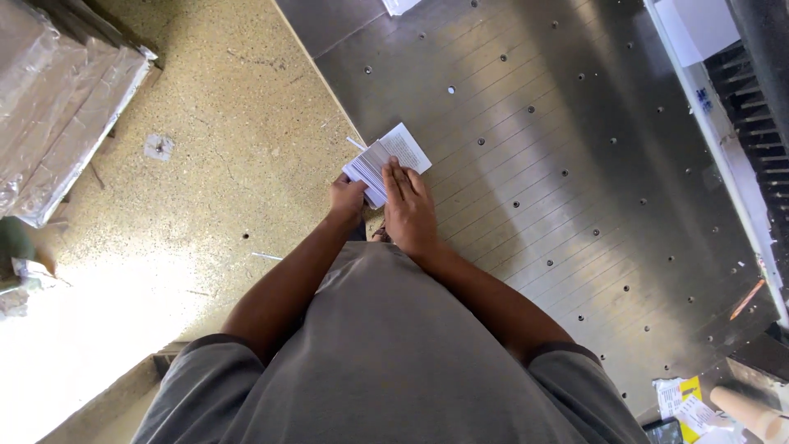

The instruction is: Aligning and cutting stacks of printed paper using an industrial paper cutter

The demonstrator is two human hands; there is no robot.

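A small stack of white printed paper sheets (393, 154) rests at the near left edge of a steel table (575, 164) dotted with small holes. My left hand (348, 200) grips the stack's near left corner from the side. My right hand (408, 207) lies flat on top of the stack, fingers stretched forward over the sheets. Both forearms reach out from my grey shirt below.
A speckled floor (205, 164) lies left of the table, with plastic-wrapped bundles (57, 90) at the far left. A machine with a white rail and black ribbed part (740, 131) borders the table's right side. Paper scraps and a cardboard tube (744, 411) sit at the bottom right.
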